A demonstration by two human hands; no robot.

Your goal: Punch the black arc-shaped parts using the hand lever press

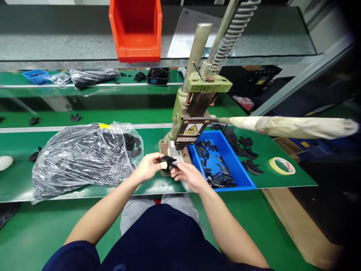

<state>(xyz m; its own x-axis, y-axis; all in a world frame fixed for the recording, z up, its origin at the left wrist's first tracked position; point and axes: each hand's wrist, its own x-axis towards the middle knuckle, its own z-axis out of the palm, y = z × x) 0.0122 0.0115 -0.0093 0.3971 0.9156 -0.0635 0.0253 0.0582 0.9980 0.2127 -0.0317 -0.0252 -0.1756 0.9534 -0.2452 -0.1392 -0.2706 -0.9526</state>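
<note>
Just in front of the green hand press (180, 116), my two hands meet around a curved black plastic part (167, 160). My left hand (149, 165) pinches it from the left, with yellow tape on one finger. From the right, the fingertips of my right hand (187, 175) close on the near edge of that part; whether they also hold a small piece is too small to tell. Close by on the right is a blue bin (239, 173) with many small black pieces (218, 175) in it. A clear plastic bag (84, 162) of black parts lies to the left.
The press's wrapped lever (287, 126) juts out far to the right. More curved black parts (251, 165) and a tape roll (282, 166) lie beyond the bin. An orange bin (138, 54) sits on the shelf above. A white rounded object (5, 162) is at far left.
</note>
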